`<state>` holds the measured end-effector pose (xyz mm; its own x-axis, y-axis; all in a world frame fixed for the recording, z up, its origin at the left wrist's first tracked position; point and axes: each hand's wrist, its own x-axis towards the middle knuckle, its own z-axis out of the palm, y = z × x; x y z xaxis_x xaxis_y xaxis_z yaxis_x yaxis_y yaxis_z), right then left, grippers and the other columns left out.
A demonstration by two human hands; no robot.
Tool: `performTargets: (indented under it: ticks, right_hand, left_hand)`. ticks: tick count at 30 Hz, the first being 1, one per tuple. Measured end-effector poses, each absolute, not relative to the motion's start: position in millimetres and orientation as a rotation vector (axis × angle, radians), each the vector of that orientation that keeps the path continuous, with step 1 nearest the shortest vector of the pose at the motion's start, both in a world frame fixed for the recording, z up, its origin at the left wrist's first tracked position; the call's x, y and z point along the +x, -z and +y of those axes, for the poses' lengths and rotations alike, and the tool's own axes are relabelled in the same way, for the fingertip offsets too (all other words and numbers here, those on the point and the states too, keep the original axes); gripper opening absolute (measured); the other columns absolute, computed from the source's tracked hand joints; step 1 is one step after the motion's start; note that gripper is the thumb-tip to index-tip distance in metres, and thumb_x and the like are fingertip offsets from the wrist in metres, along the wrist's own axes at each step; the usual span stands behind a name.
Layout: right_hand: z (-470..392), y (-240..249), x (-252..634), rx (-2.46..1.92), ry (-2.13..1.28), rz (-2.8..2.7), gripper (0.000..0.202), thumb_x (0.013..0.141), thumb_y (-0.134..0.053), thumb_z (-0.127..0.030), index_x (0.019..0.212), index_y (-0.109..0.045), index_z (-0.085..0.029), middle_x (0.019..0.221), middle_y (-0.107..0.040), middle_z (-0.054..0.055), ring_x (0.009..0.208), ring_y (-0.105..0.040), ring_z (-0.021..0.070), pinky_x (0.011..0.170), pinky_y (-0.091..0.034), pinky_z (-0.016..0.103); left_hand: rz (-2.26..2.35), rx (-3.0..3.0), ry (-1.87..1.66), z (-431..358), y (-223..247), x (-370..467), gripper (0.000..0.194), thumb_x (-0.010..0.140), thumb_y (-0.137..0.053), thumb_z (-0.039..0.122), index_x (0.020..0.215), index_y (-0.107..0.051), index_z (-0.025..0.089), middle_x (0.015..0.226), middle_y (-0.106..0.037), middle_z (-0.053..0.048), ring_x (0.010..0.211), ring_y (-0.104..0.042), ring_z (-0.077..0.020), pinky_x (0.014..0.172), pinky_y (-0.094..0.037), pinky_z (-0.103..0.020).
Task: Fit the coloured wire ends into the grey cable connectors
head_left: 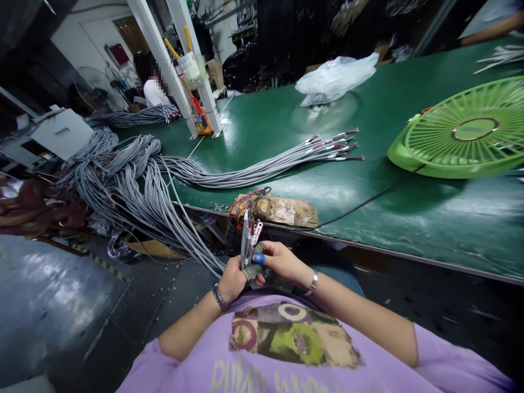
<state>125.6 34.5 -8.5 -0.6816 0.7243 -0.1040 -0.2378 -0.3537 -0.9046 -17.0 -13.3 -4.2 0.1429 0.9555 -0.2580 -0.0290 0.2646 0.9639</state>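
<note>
Cables point away from us between our left hand and right hand, both grips closed on them beside the green surface.

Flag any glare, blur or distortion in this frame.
Head view: glare on the green table and floor; white posts lean, likely lens distortion or tilt; background dark, person partly pixelated; shirt lettering soft; wire ends above left hand hard to separate.

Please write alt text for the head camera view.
Left hand holds upright grey cable ends, right hand against them, before a green workbench with more grey cables, a wooden block, a plastic bag and a green fan.
</note>
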Motion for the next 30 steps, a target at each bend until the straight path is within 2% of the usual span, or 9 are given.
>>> performTargets:
  ticks: [3,8,12,16,21,24,27,30]
  right_hand:
    - [41.2,4.2,124.8,-0.736,-2.05,-1.359,0.04,0.064,-0.071,-0.052,0.067,-0.05,-0.018,0.047,-0.058,-0.003,0.043,-0.054,0.013,0.048,-0.039,0.026]
    - [42.5,3.0,121.3,-0.909,-1.87,-1.337,0.043,0.062,-0.072,-0.054,0.06,-0.052,-0.017,0.046,-0.053,-0.004,0.044,-0.043,0.0079,0.047,-0.03,0.023]
    - [37.0,5.6,121.2,-0.842,-1.897,-1.3,0.042,0.066,-0.069,-0.056,0.064,-0.051,-0.018,0.049,-0.056,-0.002,0.049,-0.048,0.0104,0.05,-0.032,0.025]
    - [33.3,8.4,123.6,-0.817,-1.875,-1.288,0.041,0.065,-0.071,-0.054,0.064,-0.051,-0.018,0.051,-0.053,-0.004,0.05,-0.046,0.01,0.051,-0.033,0.025]
    - [34.5,4.2,123.0,-0.825,-1.858,-1.308,0.039,0.067,-0.071,-0.052,0.07,-0.053,-0.017,0.054,-0.056,-0.004,0.05,-0.047,0.0095,0.052,-0.033,0.025]
    - [35.6,0.3,119.6,-0.764,-1.948,-1.326,0.037,0.074,-0.064,-0.052,0.079,-0.052,-0.017,0.053,-0.06,-0.002,0.05,-0.054,0.0114,0.051,-0.031,0.024]
    - [35.5,-0.6,117.0,-0.707,-2.003,-1.344,0.037,0.077,-0.06,-0.053,0.075,-0.049,-0.018,0.048,-0.059,-0.002,0.046,-0.055,0.0123,0.049,-0.03,0.024]
    - [34.4,0.1,117.0,-0.686,-2.001,-1.372,0.037,0.075,-0.062,-0.053,0.073,-0.049,-0.019,0.047,-0.058,-0.003,0.044,-0.055,0.0134,0.048,-0.034,0.025]
  left_hand:
    - [1.199,1.046,-0.994,-16.2,8.1,-19.0,0.03,0.07,-0.069,0.041,0.061,-0.062,0.013,0.05,-0.063,-0.004,0.043,-0.056,-0.0136,0.049,-0.047,-0.027]
    - [1.223,0.922,-1.23,-17.6,15.6,-17.6,0.031,0.072,-0.067,0.041,0.059,-0.062,0.013,0.051,-0.063,-0.004,0.046,-0.057,-0.0133,0.051,-0.047,-0.025]
    - [1.213,0.865,-1.309,-17.0,13.7,-16.1,0.032,0.072,-0.067,0.042,0.059,-0.061,0.013,0.053,-0.064,-0.005,0.051,-0.06,-0.0147,0.053,-0.048,-0.026]
    - [1.239,0.791,-1.36,-15.6,12.4,-15.6,0.031,0.071,-0.068,0.042,0.063,-0.062,0.013,0.053,-0.064,-0.004,0.051,-0.06,-0.0147,0.052,-0.049,-0.025]
    - [1.235,0.791,-1.332,-15.6,12.2,-15.4,0.033,0.071,-0.068,0.043,0.062,-0.061,0.013,0.053,-0.064,-0.004,0.05,-0.06,-0.0144,0.05,-0.048,-0.024]
    - [1.21,0.848,-1.296,-17.0,13.2,-15.6,0.034,0.072,-0.067,0.044,0.061,-0.062,0.013,0.053,-0.064,-0.005,0.049,-0.059,-0.0139,0.049,-0.046,-0.024]
    - [1.221,0.907,-1.216,-17.9,15.0,-17.4,0.035,0.073,-0.067,0.045,0.063,-0.063,0.012,0.053,-0.064,-0.005,0.046,-0.057,-0.0129,0.047,-0.045,-0.023]
    - [1.217,0.961,-1.112,-18.3,16.7,-20.1,0.033,0.072,-0.068,0.045,0.068,-0.064,0.012,0.052,-0.064,-0.004,0.042,-0.054,-0.012,0.046,-0.043,-0.023]
